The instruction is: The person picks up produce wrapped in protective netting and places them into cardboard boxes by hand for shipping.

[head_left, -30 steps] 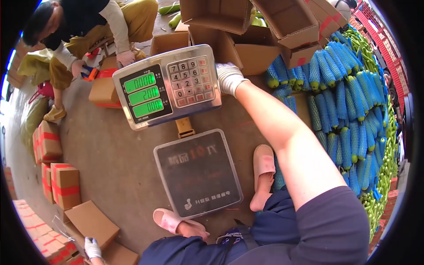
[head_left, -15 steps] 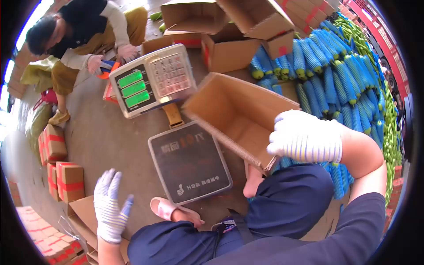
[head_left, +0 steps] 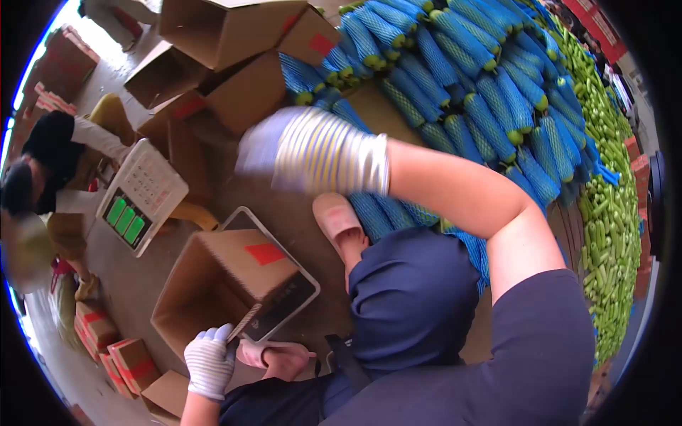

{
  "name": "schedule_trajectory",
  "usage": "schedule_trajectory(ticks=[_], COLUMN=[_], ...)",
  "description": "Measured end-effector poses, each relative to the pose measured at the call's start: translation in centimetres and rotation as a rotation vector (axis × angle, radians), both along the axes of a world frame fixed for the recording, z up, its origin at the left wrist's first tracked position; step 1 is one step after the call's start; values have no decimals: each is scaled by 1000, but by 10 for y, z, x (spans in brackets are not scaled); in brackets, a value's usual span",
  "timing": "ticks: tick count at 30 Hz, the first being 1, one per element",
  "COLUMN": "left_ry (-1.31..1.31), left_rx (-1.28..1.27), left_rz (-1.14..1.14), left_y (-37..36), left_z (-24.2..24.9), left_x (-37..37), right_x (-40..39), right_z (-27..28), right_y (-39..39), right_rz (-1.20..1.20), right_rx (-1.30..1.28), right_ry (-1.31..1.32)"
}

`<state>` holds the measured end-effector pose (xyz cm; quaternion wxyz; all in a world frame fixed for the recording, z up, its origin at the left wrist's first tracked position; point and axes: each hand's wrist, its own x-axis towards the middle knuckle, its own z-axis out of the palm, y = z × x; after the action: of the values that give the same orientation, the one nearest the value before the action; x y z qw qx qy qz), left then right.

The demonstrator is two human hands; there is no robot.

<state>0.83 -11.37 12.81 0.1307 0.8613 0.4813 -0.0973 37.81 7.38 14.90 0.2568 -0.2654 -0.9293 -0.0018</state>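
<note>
An open cardboard box (head_left: pixel 270 268) with a red tape patch rests tilted over the dark platform (head_left: pixel 304 292) of a weighing scale. My left hand (head_left: pixel 209 361), in a striped white glove, has its fingers closed over the box's near edge. Above and apart from the box, my right hand (head_left: pixel 316 153) is gloved too, its fingers smeared by motion, so their grip does not show. Beyond the box stands the scale's display panel (head_left: pixel 144 195) with green lit screens. Long green vegetables in blue net sleeves (head_left: pixel 490 128) lie beyond my right forearm.
Several open cardboard boxes (head_left: pixel 234 35) are stacked at the back. A pile of bare green vegetables (head_left: pixel 607 248) runs along the right. Red-taped cartons (head_left: pixel 135 362) stand at lower left. A co-worker (head_left: pixel 53 156) is crouched behind the display panel.
The box has moved from my right hand onto the scale platform. My left hand has closed on its edge; my right hand has let go. The view has turned right.
</note>
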Motion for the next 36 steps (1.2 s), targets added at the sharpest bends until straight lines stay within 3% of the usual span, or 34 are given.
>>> schedule_trajectory(ticks=[1, 2, 4, 6, 10, 13, 18, 21, 22, 24, 26, 27, 28, 29, 30, 31, 34, 35, 36], left_ry=[-17, -33, -32, -53, -57, -36, -151, -520, -582, -649, -904, -1107, -1084, -1157, -1214, -1292, -1302, -1491, -1644], left_rx=[10, 23, 27, 23, -22, -46, 102, 24, 11, -48, -76, 51, -110, -237, -308, -329, -449, -490, -505], left_rz=[85, 173, 205, 242, 297, 282, 364, 195, 132, 241, 520, 597, 625, 737, 807, 804, 866, 1079, 1092], left_y=[-4, -6, -11, -11, -6, -4, 11, 23, 31, 44, 53, 61, 72, 85, 97, 104, 112, 115, 114], left_z=[0, 0, -3, -8, -11, -7, 18, 25, 23, 26, 16, 0, 4, 5, 6, 1, 3, 10, 14], left_x=[0, 0, 3, 5, 5, 7, 69, 103, 111, 122, 130, 142, 143, 154, 168, 177, 167, 161, 147], right_x=[42, 78, 134, 164, 168, 157, 103, 107, 113, 136, 137, 128, 112, 96, 70, 48, 39, 44, 49], right_z=[-22, -47, -111, -166, -233, -266, -281, -281, -283, -281, -259, -252, -244, -214, -175, -149, -97, -102, -116], right_y=[15, 21, 21, 11, 8, 23, 44, 59, 65, 67, 47, 36, 19, 10, 2, -7, -5, 6, 23], right_rz=[-162, -468, -932, -1003, -1064, -1040, -1318, -1330, -1323, -1104, -729, -463, -170, -79, -129, 44, 477, 265, 75], right_rx=[-30, -75, -441, -754, -983, -927, -793, -873, -874, -1079, -1635, -1793, -1871, -1887, -1669, -1527, -1584, -1407, -1229], right_ry=[148, 119, -134, -155, -151, -136, -219, -184, -182, 100, 875, 1146, 1408, 1330, 1144, 1110, 934, 910, 880])
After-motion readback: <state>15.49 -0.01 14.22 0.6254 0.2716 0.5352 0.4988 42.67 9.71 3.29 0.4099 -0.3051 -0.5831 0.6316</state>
